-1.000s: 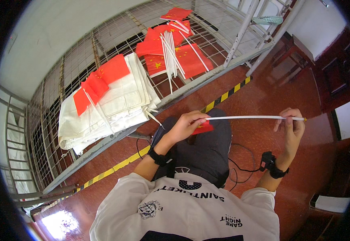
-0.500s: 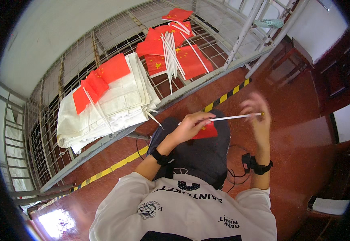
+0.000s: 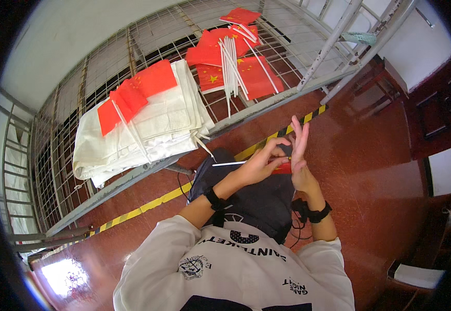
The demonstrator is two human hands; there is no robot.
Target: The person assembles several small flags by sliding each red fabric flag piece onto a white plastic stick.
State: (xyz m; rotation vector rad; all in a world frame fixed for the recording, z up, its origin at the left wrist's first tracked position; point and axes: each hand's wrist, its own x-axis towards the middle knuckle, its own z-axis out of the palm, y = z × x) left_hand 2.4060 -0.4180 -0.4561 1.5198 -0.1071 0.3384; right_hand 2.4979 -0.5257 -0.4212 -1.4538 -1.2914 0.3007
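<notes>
Head view shows the left hand [image 3: 260,167] grasping a white stick [image 3: 229,164] over the lap [image 3: 259,189], the right hand [image 3: 300,150] outstretched, gripping nothing visible, by its right end, where a loose left grip could let the red flag [image 3: 285,169] between them twist.

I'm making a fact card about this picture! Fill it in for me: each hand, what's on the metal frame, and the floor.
Left hand: curled around a white stick, one end poking out on the left
Right hand: open, fingers stretched, beside the left hand's fingertips
Below the hands: a red flag, partly hidden
On the metal frame: folded white cloth with red cloth on top; beside it, a pile of red flags and white sticks
Floor: reddish, with yellow-and-black tape
</notes>
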